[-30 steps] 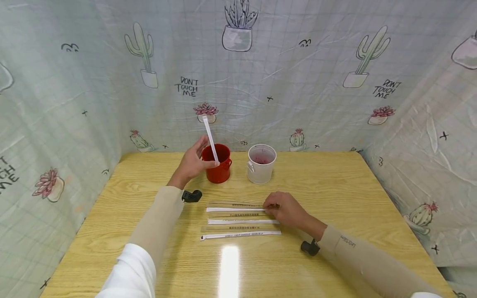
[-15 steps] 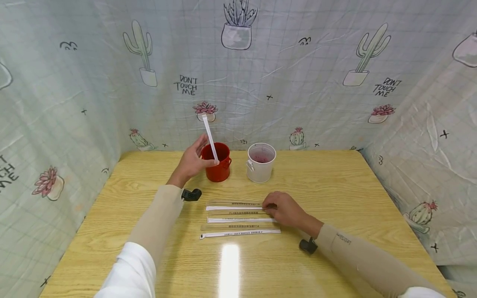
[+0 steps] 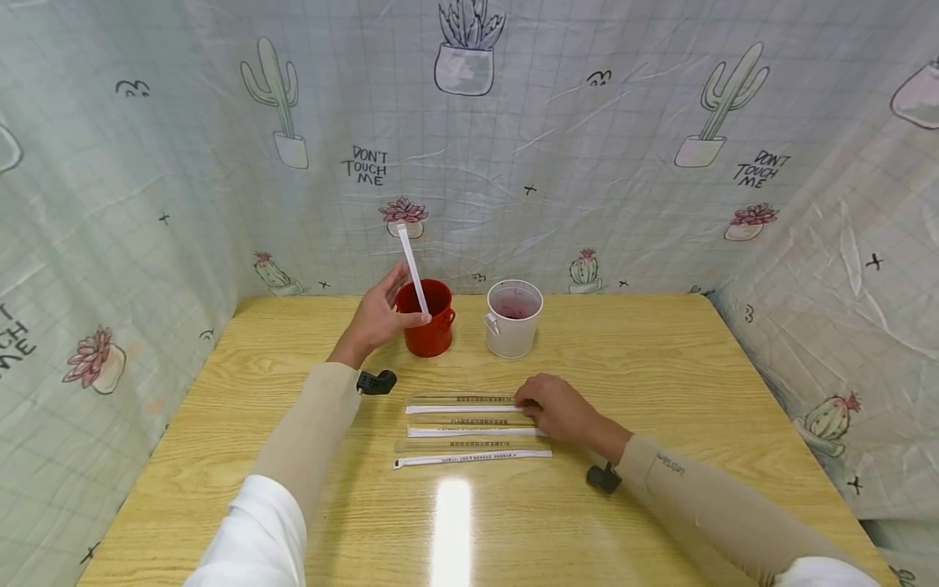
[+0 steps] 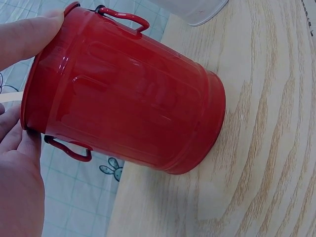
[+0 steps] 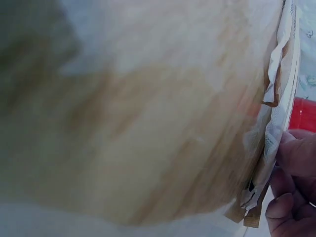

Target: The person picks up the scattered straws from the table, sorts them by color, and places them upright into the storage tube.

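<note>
My left hand [image 3: 376, 316] holds the rim of a red bucket [image 3: 429, 339], thumb on the near side and fingers round the far left. Inside it a white paper-wrapped straw [image 3: 413, 267] leans up to the left; its lower end is hidden. Several wrapped straws lie in a row on the table, white and beige alternating. At the right ends of the farthest ones, a beige straw [image 3: 458, 399] and a white straw [image 3: 455, 409], my right hand [image 3: 561, 408] pinches with thumb and fingertips. Which of these it grips I cannot tell.
A white bucket [image 3: 511, 336] with pinkish marks inside stands right of the red one. The nearest white straw [image 3: 473, 459] has a dark left tip. Behind the wooden table [image 3: 623, 350] hangs a cactus-print cloth [image 3: 557, 155].
My right hand and forearm have shifted slightly left along the straw ends. The left hand stays at the red bucket, and the straws lie as before.
</note>
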Tool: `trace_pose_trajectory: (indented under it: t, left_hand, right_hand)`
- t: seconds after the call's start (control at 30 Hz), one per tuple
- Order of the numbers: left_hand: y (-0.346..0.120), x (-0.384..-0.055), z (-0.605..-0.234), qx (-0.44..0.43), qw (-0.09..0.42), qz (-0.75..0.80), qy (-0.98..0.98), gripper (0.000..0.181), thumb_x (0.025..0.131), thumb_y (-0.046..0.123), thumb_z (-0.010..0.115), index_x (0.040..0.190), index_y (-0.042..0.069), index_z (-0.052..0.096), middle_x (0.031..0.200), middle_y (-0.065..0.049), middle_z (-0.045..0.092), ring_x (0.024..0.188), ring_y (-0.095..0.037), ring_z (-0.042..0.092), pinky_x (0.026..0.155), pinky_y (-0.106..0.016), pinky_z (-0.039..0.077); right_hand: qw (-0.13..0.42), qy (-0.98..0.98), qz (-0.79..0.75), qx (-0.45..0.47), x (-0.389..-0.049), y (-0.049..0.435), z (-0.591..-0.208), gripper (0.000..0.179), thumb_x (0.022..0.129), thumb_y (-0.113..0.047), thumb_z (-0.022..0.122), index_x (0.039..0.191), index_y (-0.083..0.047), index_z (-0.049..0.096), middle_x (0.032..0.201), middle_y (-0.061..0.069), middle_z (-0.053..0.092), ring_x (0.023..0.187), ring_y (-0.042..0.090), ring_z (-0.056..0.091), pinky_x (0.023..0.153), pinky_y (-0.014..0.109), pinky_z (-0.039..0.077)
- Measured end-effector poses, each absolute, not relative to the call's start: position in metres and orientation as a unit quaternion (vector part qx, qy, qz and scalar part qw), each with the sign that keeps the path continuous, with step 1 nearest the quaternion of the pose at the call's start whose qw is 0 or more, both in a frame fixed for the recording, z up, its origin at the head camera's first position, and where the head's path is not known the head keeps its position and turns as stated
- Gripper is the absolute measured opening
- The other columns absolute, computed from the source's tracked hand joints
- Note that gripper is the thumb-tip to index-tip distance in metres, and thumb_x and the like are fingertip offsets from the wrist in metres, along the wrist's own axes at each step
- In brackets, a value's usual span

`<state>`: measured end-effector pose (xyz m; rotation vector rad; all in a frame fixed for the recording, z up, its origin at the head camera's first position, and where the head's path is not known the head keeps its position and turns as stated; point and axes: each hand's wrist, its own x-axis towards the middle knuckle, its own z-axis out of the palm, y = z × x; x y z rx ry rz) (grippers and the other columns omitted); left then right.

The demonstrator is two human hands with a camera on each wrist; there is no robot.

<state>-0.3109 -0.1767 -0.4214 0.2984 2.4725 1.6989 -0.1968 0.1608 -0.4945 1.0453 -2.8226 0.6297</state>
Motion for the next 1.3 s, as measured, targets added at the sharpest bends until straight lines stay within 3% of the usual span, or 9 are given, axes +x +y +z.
trace_pose_trajectory:
  t: [0.23, 0.53, 0.83, 1.0, 1.3]
  left_hand:
    - [-0.178, -0.309, -0.424, 0.109, 0.054, 0.566, 0.815, 0.107, 0.087, 0.017, 0.085, 0.169, 0.020, 0.015, 0.175, 0.001, 0.023, 0.164, -0.024, 0.018, 0.132, -0.046, 0.023]
    - [-0.178, -0.308, -0.423, 0.115, 0.047, 0.568, 0.814, 0.107, 0.087, 0.019, 0.086, 0.169, 0.019, 0.018, 0.175, 0.001, 0.025, 0.164, -0.025, 0.020, 0.132, -0.047, 0.025]
    - [-0.178, -0.309, -0.424, 0.113, 0.052, 0.570, 0.812, 0.108, 0.087, 0.018, 0.086, 0.169, 0.020, 0.015, 0.175, 0.001, 0.023, 0.164, -0.025, 0.019, 0.131, -0.048, 0.025]
    - [-0.178, -0.312, -0.425, 0.106, 0.060, 0.571, 0.812, 0.107, 0.088, 0.013, 0.084, 0.169, 0.017, 0.014, 0.176, -0.002, 0.022, 0.165, -0.027, 0.017, 0.132, -0.051, 0.023]
    - [-0.179, -0.310, -0.425, 0.114, 0.051, 0.569, 0.813, 0.107, 0.087, 0.014, 0.085, 0.169, 0.016, 0.016, 0.175, -0.003, 0.023, 0.164, -0.027, 0.018, 0.131, -0.049, 0.025]
  right_hand:
    - [-0.008, -0.928, 0.126, 0.350, -0.192, 0.160, -0.489, 0.021, 0.093, 0.006, 0.068, 0.108, -0.008, 0.069, 0.097, 0.002, 0.066, 0.094, 0.019, 0.059, 0.085, 0.038, 0.058]
    - [0.036, -0.915, 0.054, 0.397, -0.190, 0.161, -0.489, 0.026, 0.086, 0.009, 0.073, 0.106, -0.006, 0.068, 0.097, 0.003, 0.060, 0.089, 0.018, 0.051, 0.079, 0.033, 0.052]
    - [0.056, -0.916, 0.032, 0.396, -0.190, 0.165, -0.476, 0.034, 0.079, 0.009, 0.079, 0.105, -0.006, 0.064, 0.099, 0.003, 0.057, 0.092, 0.018, 0.050, 0.081, 0.032, 0.052]
    - [0.088, -0.917, 0.049, 0.385, -0.194, 0.164, -0.466, 0.028, 0.083, 0.007, 0.080, 0.101, -0.006, 0.064, 0.097, 0.003, 0.057, 0.091, 0.017, 0.050, 0.080, 0.032, 0.052]
    - [0.163, -0.891, 0.130, 0.402, -0.196, 0.146, -0.447, 0.012, 0.096, 0.002, 0.068, 0.098, -0.007, 0.060, 0.095, 0.003, 0.055, 0.089, 0.018, 0.050, 0.078, 0.033, 0.051]
